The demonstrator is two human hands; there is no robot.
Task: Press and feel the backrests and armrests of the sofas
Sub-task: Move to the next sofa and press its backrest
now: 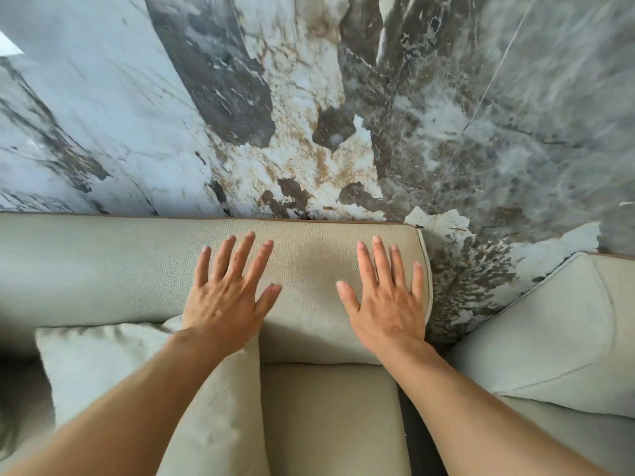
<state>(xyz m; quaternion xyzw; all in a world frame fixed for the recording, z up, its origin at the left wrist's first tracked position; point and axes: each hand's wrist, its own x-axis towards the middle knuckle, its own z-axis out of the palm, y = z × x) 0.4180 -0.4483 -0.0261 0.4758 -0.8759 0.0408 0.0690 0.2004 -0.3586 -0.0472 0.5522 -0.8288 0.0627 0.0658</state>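
Both palms down flat on the pale beige pebbled-leather sofa backrest (309,269), near its right end, right up against the grey-white veined marble wall (309,97). Left hand (226,297) and right hand (388,304) sit side by side, apart, fingers (366,266) spread wide, gripping nothing. Contact looks like a flat press; can't tell how hard, no obvious dent in the cushion.

Status, my read: backrest check on this sofa under way, right-end section only. Left stretch of the same backrest not under either hand. Cream textured throw pillow (103,365) leans under the left forearm, flat beige seat cushion (330,413) below.

Still to do, judging by layout: second beige sofa's backrest cushion (549,324) just to the right, untouched now. No armrest clearly in view, so armrests look pending. Early to mid task.
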